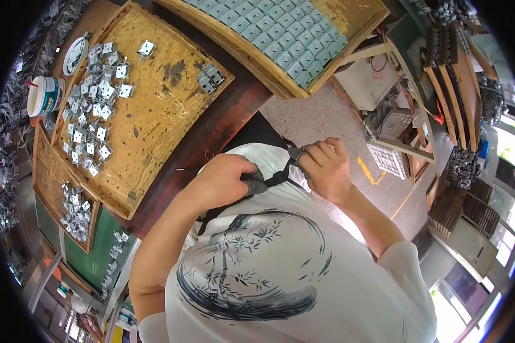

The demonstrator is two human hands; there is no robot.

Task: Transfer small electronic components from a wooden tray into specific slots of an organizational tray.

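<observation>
At my waist, both hands grip a black cloth strap point(277, 179) that looks knotted or bunched between them. My left hand point(226, 180) is closed on its left part, with dark coverings on the thumb and a fingertip. My right hand point(326, 168) pinches the other end, raised slightly higher, its thumb also darkly covered. The strap lies across the lower front of my white printed shirt point(252, 268). Below the shirt hem, black cloth point(258, 132) covers my lap. Part of the strap is hidden behind my left hand.
A worn wooden tray point(160, 108) on the dark red table point(171, 171) holds many small metal parts point(100, 94). Another tray point(326, 77) carries rows of square metal pieces. A white bucket point(46, 96) stands far left. White crates point(387, 155) and stacked boards point(455, 86) are at right.
</observation>
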